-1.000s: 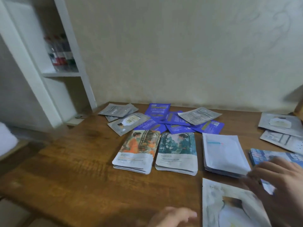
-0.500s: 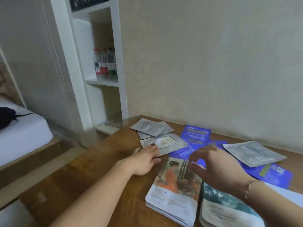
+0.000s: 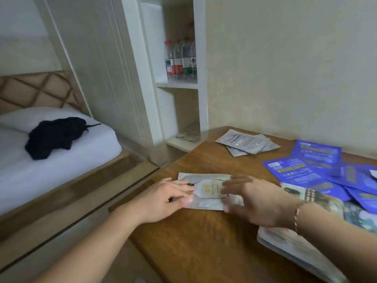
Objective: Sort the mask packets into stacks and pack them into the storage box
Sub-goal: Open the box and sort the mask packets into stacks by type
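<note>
A silver mask packet (image 3: pixel 207 190) with a cream label lies flat on the wooden table (image 3: pixel 200 242), near its left edge. My left hand (image 3: pixel 163 198) rests its straight fingers on the packet's left end. My right hand (image 3: pixel 256 202) is spread over the right end, fingertips touching it and hiding that edge. Several grey packets (image 3: pixel 244 142) lie at the back of the table. Loose blue packets (image 3: pixel 314 166) are heaped to the right. A stack of illustrated packets (image 3: pixel 295 248) sits partly under my right forearm. No storage box is in view.
The table's left edge drops to the floor just left of my left hand. A white shelf unit holds water bottles (image 3: pixel 180 58) beyond the table's far corner. A bed with a black garment (image 3: pixel 55 135) stands at the left.
The silver packet has slid from beside the blue heap to the near left part of the table. My right hand has come over onto it. The view has swung left.
</note>
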Available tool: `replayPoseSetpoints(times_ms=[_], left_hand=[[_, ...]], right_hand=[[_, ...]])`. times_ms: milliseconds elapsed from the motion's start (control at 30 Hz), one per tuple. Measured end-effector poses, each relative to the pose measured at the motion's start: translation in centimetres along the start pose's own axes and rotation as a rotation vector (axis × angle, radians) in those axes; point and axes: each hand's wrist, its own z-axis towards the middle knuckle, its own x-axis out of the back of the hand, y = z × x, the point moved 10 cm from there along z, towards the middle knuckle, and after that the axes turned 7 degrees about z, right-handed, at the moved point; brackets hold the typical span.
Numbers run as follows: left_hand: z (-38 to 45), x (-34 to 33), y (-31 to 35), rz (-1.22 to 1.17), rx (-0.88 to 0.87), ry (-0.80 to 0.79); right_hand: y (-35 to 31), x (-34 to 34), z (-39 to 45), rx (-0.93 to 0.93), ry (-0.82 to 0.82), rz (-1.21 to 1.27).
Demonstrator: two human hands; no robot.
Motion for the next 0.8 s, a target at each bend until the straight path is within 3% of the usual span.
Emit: replayPoseSetpoints(times_ms=[67, 267, 333, 400, 467, 533, 633, 700, 800], left_hand=[[-1.9, 0.8, -2.2, -0.01, 0.061, 0.034], [-7.3, 2.2, -6.2, 0.216, 0.439, 0.168], [-10.5, 2.5, -6.5, 0.137, 0.594, 0.327], [-14.8, 2.8, -5.1, 0.056, 0.652, 0.62], [-18.4, 1.4, -3.2, -0.095, 0.715, 0.734], [-19.3, -1.8, -2.1, -0.448, 0.802, 0.603], [-17.6, -6.6, 0.5, -0.981, 0.835, 0.255], [-16.7, -7.5, 1.6, -1.097, 0.802, 0.141], [-16.8, -7.5, 1.4, -1.144, 0.794, 0.139]], right_hand=[[-3.3, -2.0, 0.2, 0.08, -0.092, -0.03], [-11.1, -5.0, -2.9, 0.275, -0.001, -0.047], [-12.7, -5.2, -3.9, 0.296, 0.036, -0.062], [-13.3, -4.0, -3.6, 0.31, 0.097, 0.007], [-12.5, -1.9, -1.4, 0.24, 0.119, 0.138], [-10.0, -0.4, 2.7, 0.112, 0.147, 0.199], [-6.8, -1.8, 8.8, -0.108, 0.012, 0.141], [-6.4, -3.0, 10.7, -0.159, -0.045, 0.105], [-6.6, -3.9, 11.0, -0.216, -0.051, 0.185]])
